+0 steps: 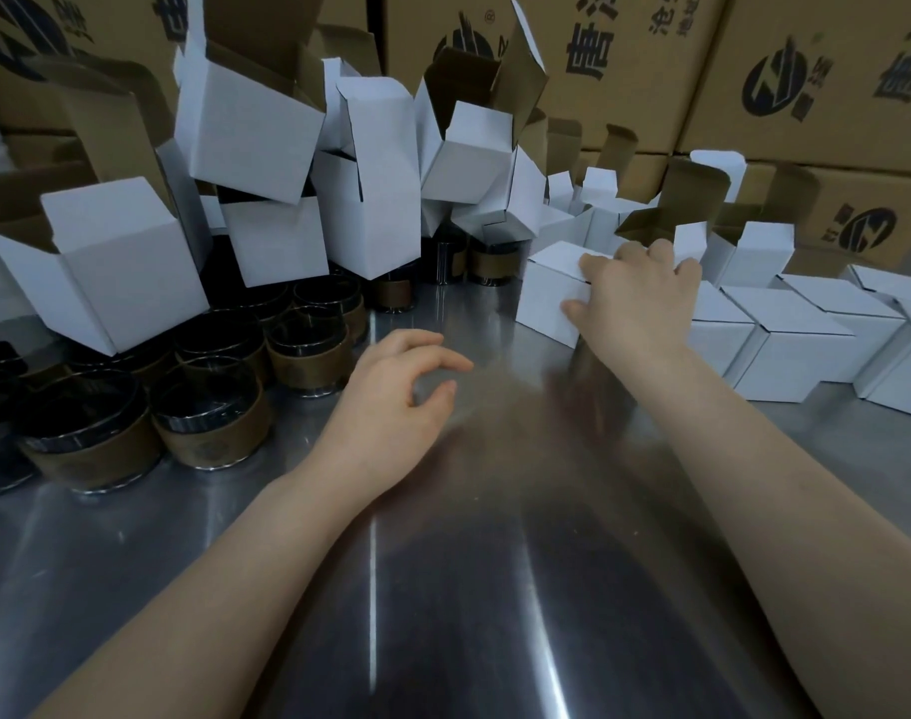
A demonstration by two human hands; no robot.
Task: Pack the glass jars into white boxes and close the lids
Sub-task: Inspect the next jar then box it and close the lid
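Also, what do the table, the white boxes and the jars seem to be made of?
Table: probably stainless steel, shiny with streaky reflections. White boxes: cardboard, matte white outside, brown inside the open flaps. Jars: dark glossy glass, it seems; the brown band may be paper.

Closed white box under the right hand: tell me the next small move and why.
Probably let the right hand release the closed white box: its lid is shut and it stands on the steel table beside the row of closed boxes. The left hand is empty.
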